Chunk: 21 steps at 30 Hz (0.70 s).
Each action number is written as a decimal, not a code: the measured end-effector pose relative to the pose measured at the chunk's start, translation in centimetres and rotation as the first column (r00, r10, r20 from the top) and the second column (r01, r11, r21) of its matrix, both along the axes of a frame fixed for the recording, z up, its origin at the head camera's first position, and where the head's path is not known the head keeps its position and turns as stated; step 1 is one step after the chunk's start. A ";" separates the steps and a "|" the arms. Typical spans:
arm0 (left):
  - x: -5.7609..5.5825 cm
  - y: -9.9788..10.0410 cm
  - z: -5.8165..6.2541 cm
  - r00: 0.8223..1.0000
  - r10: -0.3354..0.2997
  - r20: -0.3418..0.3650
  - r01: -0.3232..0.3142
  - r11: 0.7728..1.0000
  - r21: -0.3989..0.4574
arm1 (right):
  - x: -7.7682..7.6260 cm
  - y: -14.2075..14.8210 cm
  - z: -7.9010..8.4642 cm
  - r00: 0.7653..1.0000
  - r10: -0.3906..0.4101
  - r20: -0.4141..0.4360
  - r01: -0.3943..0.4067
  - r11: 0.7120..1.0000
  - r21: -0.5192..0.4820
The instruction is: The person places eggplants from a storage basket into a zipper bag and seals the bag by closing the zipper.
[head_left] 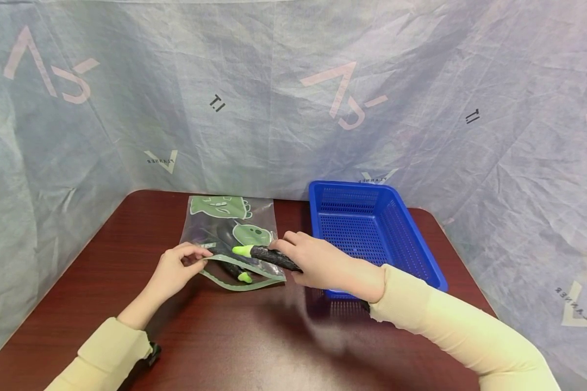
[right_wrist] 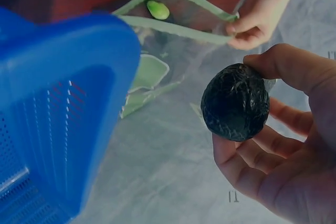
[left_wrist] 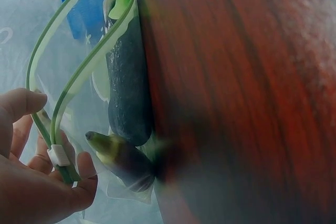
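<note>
A clear zip bag point(head_left: 264, 210) with green cartoon prints lies on the table, its green-edged mouth spread toward me. My left hand point(head_left: 173, 271) pinches the mouth's left corner, beside a white slider point(left_wrist: 58, 155) in the left wrist view. Above the opening, my right hand point(head_left: 318, 262) grips a long dark eggplant point(head_left: 264, 254), its lime-green end pointing left. The right wrist view shows its rounded black end point(right_wrist: 235, 103) between thumb and fingers. Inside the bag are a dark eggplant with a bright green end point(left_wrist: 128, 87) and another with a yellowish-green stem point(left_wrist: 121, 158).
A blue perforated basket point(head_left: 423, 247) stands on the right, close to the right forearm. The dark red wooden table point(head_left: 264, 347) ends at a grey printed cloth point(head_left: 254, 65) behind and at both sides.
</note>
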<state>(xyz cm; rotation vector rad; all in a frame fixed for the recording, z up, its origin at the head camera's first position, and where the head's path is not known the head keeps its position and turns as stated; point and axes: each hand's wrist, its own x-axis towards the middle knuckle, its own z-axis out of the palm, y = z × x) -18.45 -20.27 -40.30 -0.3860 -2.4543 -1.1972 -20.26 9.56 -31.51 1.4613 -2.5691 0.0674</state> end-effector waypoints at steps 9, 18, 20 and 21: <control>0.0 -0.2 -0.1 1.000 -0.003 0.021 0.003 1.000 0.000 | 0.6 -0.9 -2.0 0.997 0.056 -0.058 -0.054 0.998 0.044; -0.4 -0.5 -0.7 1.000 0.004 0.020 -0.004 1.000 0.001 | 0.8 -1.6 -4.2 0.980 0.087 -0.177 -0.071 0.993 0.094; -0.8 -0.7 -1.3 1.000 0.006 0.016 -0.006 1.000 0.005 | 0.9 -1.8 -4.7 0.980 0.085 -0.181 -0.067 0.992 0.102; -0.9 -0.9 -1.6 1.000 0.008 0.014 -0.008 1.000 0.007 | 0.9 -1.8 -4.9 0.980 0.083 -0.179 -0.065 0.993 0.103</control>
